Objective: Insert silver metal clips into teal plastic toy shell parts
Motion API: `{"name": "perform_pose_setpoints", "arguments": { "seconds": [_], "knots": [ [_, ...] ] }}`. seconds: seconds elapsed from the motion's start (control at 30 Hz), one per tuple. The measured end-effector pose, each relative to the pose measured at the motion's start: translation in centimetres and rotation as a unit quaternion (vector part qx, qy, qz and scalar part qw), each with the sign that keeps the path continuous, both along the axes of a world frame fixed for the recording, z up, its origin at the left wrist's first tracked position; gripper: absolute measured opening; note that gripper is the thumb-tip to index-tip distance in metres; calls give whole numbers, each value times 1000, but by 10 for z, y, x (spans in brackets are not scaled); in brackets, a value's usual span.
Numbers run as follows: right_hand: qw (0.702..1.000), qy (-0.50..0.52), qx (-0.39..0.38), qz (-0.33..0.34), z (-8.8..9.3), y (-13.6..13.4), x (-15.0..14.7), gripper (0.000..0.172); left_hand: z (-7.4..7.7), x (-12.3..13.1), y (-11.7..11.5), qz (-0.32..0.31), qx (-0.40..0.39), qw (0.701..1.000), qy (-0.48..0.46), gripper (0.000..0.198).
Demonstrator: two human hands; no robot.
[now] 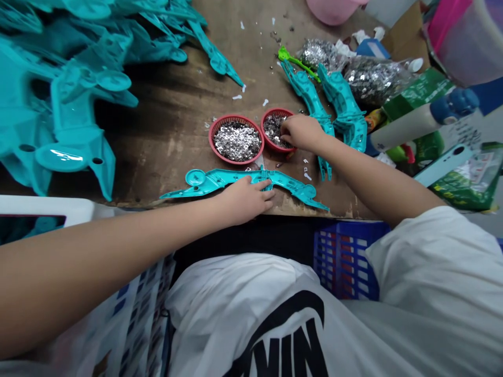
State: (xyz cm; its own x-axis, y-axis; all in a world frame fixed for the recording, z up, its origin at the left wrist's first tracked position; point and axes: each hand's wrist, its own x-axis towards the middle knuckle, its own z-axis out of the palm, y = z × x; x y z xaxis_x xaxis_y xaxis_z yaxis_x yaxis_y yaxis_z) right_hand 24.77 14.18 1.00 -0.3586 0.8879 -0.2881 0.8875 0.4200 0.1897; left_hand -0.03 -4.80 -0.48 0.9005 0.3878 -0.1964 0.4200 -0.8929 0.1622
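A long, curved teal plastic part (220, 180) lies crosswise near the table's front edge. My left hand (245, 200) grips it around the middle, fingers across its ribbed inner side. My right hand (302, 132) reaches into the smaller red basket (277, 149), which is filled with small metal pieces (272, 125). Its fingers are drawn together among the pieces, and the fingertips are hidden. Beside it, on the left, a larger red basket (215, 149) contains shiny flat metal clips (238, 140).
Teal parts (78, 104) are heaped at left. Two more teal pieces (343, 104) lie right of the baskets, near a green tool (293, 56) and bags of metal pieces (377, 76). A white bottle (408, 128) and phone (446, 162) are at right. A blue crate (346, 256) stands below the table.
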Motion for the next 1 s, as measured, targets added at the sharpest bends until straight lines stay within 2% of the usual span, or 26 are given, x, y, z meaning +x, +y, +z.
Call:
{"name": "perform_pose_setpoints", "arguments": {
  "seconds": [0.17, 0.3, 0.43, 0.63, 0.87, 1.0],
  "knots": [
    [1000, 16, 13, 23, 9, -5, -1, 41, -6, -1, -2, 21, -2, 998, -60, 49],
    [999, 37, 19, 17, 14, -5, 7, 45, -6, 0, -2, 16, -1, 999, -42, 47],
    [999, 31, 0, 32, 8, 4, 15, 48, 3, 4, -2, 13, 13, 1000, -1, 49],
    [998, 35, -4, 44, 2, 6, 13, 44, 17, 10, -3, 22, 1, 998, 52, 54],
    [1000, 22, 9, 19, 10, -1, 10, 42, 1, 8, -3, 39, 4, 999, -12, 54],
    [999, 20, 2, 33, 8, -1, 10, 42, -3, 10, -2, 42, -7, 999, -26, 54]
  ]
}}
